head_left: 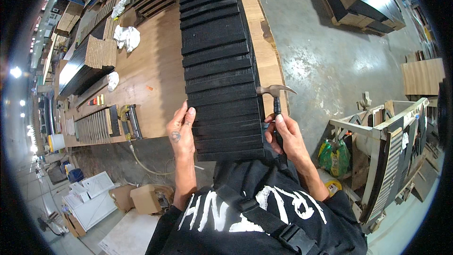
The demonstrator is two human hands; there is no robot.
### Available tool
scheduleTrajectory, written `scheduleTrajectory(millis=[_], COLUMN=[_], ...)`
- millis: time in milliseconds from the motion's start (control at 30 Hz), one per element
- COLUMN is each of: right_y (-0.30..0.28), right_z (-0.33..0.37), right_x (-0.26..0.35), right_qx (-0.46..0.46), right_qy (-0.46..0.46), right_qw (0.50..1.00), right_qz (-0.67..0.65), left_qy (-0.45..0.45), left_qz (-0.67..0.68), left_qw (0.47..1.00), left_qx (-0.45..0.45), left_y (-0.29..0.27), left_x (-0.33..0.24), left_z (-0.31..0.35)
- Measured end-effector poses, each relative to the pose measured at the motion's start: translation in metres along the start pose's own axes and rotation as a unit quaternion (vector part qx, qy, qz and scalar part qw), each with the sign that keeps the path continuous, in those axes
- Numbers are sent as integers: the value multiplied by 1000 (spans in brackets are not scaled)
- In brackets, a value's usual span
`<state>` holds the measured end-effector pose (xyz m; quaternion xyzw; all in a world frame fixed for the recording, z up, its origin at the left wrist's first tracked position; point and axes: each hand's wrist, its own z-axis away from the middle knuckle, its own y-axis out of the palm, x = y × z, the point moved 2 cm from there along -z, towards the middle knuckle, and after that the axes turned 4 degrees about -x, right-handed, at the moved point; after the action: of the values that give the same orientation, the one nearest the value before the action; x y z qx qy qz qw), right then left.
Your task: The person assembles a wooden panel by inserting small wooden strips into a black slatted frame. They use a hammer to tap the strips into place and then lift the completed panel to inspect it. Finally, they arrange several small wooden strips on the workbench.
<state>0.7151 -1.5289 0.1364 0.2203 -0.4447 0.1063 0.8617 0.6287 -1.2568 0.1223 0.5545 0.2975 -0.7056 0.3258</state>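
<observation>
A long black slatted panel (219,73) lies lengthwise on the wooden workbench (158,66), its near end close to my body. Against the panel's left edge rests my left hand (181,127), thumb up and fingers along its side, gripping that edge. My right hand (287,134) is closed around the dark handle of a claw hammer (276,90). The hammer's head is beside the panel's right side, with its claw pointing right. Whether the head touches the panel I cannot tell.
On the bench's left stand a nail gun (133,120), a row of grey strips (92,126), stacked boards (89,66) and white cloths (126,38). At right are a wooden rack (377,132) and a green bag (335,156). Cardboard boxes (150,199) sit lower left.
</observation>
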Motion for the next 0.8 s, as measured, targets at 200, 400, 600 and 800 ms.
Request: scheduleTrajectory(millis=[200,400,600,800], right_y=[-1,-7,-6,-13], right_z=[-1,-11,-40,-36], right_x=[0,11,21,25], right_qx=[-13,-15,24,-13], right_qy=[-6,-31,-29,-57], right_qw=[999,998,998,995], right_qz=[-42,-55,-48,-77], left_qy=[-11,-12,24,29], left_qz=[5,28,-3,-6], left_qw=[1000,999,999,999], left_qx=[3,-9,43,18], left_y=[-4,2,13,12], left_x=[3,2,4,4], left_z=[-1,-17,-43,-40])
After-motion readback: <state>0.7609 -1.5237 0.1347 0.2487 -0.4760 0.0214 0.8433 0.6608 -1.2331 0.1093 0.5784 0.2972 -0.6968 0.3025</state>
